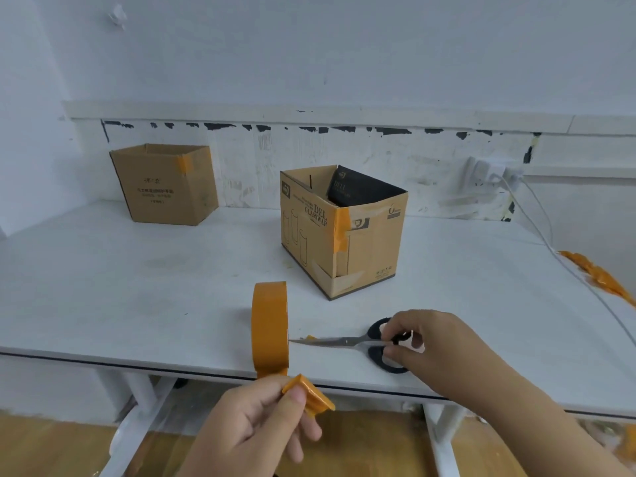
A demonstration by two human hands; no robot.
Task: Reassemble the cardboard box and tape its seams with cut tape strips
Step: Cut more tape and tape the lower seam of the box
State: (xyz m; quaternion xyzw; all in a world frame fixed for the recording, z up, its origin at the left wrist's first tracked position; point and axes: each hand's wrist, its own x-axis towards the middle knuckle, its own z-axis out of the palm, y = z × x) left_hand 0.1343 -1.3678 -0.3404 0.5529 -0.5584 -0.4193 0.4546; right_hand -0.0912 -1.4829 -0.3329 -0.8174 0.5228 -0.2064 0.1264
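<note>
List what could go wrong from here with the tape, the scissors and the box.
1. The tape strip pinched in the left hand is already folded and may stick to itself, becoming useless.
2. The tape roll stands on edge near the table front; a tug could roll it off.
3. The scissors under the right hand point at the roll, and a careless grab risks a nick.

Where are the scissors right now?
The scissors lie near the table's front edge, handles in the right hand, tips by the tape roll.
</note>
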